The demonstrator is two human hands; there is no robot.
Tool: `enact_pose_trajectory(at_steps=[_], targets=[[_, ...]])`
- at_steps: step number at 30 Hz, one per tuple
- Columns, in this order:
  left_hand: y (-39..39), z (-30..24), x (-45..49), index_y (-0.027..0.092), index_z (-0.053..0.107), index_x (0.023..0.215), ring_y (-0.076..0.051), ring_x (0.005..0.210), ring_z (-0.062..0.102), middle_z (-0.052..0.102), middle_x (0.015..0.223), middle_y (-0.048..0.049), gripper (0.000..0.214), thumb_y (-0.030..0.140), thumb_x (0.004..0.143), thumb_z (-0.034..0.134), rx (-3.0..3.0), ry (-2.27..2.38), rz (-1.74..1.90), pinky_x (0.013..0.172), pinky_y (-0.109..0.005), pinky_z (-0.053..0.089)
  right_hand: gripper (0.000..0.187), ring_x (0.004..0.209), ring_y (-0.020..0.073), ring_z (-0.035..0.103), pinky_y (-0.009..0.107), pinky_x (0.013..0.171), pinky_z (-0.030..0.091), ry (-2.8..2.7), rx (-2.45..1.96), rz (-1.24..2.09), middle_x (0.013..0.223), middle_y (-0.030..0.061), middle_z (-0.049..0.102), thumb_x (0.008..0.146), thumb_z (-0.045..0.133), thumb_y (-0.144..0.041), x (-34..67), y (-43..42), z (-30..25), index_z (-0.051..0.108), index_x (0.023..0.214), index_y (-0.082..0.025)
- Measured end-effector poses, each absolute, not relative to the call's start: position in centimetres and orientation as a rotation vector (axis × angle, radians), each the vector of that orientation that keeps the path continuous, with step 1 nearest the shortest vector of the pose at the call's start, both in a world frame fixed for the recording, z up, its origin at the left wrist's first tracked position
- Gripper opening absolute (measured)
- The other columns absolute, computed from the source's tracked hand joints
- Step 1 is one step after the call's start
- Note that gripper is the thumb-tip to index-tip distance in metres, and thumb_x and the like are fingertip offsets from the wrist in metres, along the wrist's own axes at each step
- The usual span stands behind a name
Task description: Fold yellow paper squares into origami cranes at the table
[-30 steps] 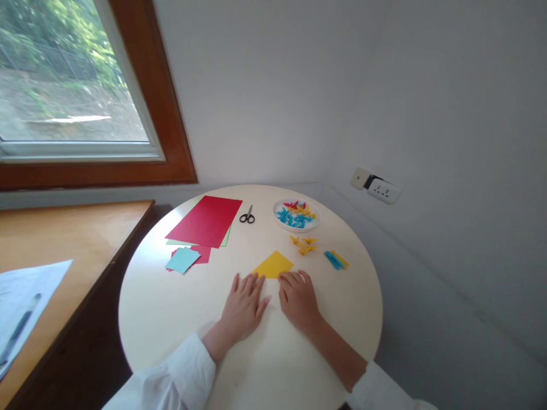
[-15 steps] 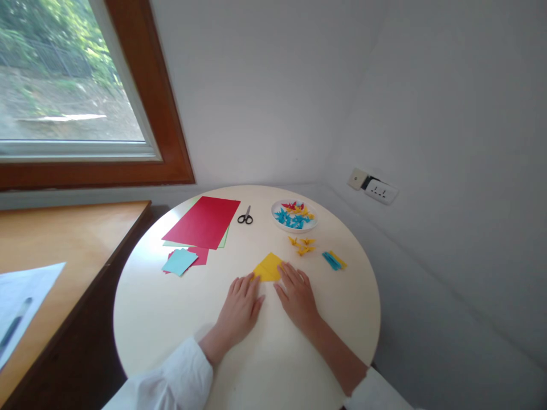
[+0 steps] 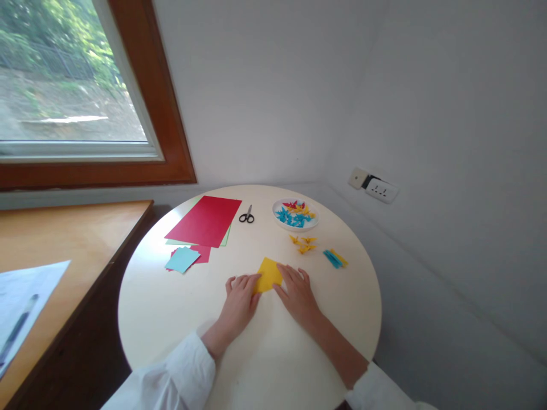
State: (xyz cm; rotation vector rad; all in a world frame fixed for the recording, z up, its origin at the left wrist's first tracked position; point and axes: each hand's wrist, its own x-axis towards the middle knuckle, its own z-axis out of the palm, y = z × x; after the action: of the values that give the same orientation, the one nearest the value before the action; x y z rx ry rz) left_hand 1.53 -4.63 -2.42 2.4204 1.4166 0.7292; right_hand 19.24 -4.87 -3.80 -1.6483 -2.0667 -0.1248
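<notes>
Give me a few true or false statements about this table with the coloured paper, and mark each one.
The left hand and the right hand both touch the yellow paper. True.
The scissors lie on the red sheet. False: the scissors lie on the bare table beside the red sheet.
The white dish holds small folded paper pieces. True.
The light blue paper lies right of the hands. False: it lies to their left.

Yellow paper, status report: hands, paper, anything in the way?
Left hand curled at left edge of yellow paper; right hand flat on its right edge. Paper on table. Folded pieces beyond, apart.
</notes>
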Motion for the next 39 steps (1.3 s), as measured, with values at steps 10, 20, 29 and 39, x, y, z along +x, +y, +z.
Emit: enact_pose_trajectory(at_steps=[10, 20, 29, 39], targets=[[-3.6, -2.5, 2.2, 0.022, 0.051, 0.106, -0.018, 0.083, 0.060, 0.066, 0.083, -0.0006, 0.035, 0.012, 0.073, 0.048, 2.002, 1.465, 0.870, 0.088, -0.045, 0.033, 0.038, 0.112, 0.0222, 0.051, 0.043, 0.095, 0.033, -2.036, -1.590, -0.070, 0.118, 0.0127, 0.059, 0.086, 0.043, -0.025, 19.3, -4.8, -4.0, 0.046, 0.123, -0.016], [0.1, 3.3, 2.1, 0.017, 0.055, 0.096, -0.018, 0.080, 0.063, 0.065, 0.074, -0.0018, 0.031, 0.023, 0.066, 0.062, 1.539, 1.144, 1.338, 0.079, -0.034, 0.046, 0.054, 0.077, 0.0182, 0.059, 0.033, 0.063, 0.051, -1.285, -1.429, 0.502, 0.086, 0.0061, 0.058, 0.076, 0.055, -0.041, 20.3, -3.3, -0.8, 0.043, 0.123, -0.017], [0.9, 12.1, 2.4, 0.015, 0.058, 0.091, -0.017, 0.084, 0.062, 0.064, 0.079, -0.0030, 0.032, 0.028, 0.063, 0.070, 1.392, 0.876, 1.702, 0.078, -0.032, 0.049, 0.078, 0.079, 0.0160, 0.065, 0.029, 0.062, 0.057, -1.194, -0.873, 0.858, 0.096, 0.0034, 0.061, 0.069, 0.064, -0.041, 16.6, -1.0, 10.1, 0.026, 0.136, -0.026], [-0.3, 14.3, 0.6, 0.015, 0.062, 0.084, -0.019, 0.091, 0.059, 0.064, 0.088, -0.0059, 0.023, 0.027, 0.065, 0.070, 1.517, 0.827, 1.763, 0.081, -0.035, 0.050, 0.024, 0.086, 0.0188, 0.065, 0.033, 0.077, 0.055, -1.187, -0.793, 0.623, 0.093, 0.0075, 0.070, 0.071, 0.063, -0.031, 13.4, -0.4, 13.4, 0.067, 0.090, -0.015]])
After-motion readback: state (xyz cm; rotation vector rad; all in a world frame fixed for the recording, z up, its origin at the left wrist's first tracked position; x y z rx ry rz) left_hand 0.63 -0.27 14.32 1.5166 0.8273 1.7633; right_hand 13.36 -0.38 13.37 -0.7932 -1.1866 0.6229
